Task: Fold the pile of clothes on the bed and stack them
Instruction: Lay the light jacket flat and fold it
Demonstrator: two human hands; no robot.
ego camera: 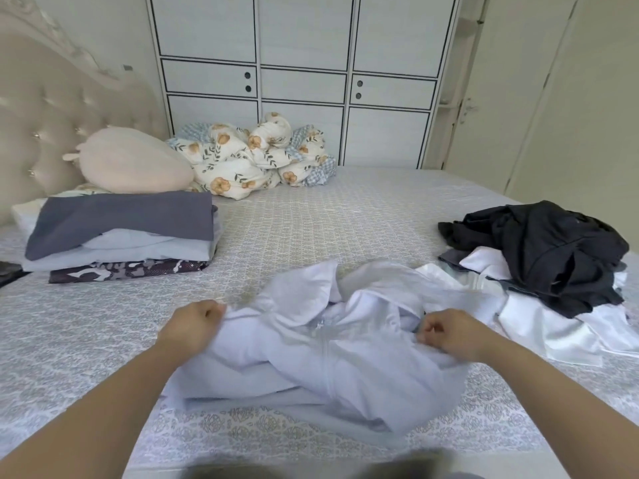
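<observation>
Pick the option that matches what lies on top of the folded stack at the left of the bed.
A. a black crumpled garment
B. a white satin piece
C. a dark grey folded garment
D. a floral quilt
C: the stack is topped by a dark grey folded garment, with pale blue and patterned pieces beneath it; the black garment lies on the unfolded pile at the right.

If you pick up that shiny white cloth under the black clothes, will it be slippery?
Probably. The shiny white cloth has a satin-like gloss, so it may slide through fingers. It lies in soft folds, so it should hang floppy. The black clothes rest on it and might tumble off.
</observation>
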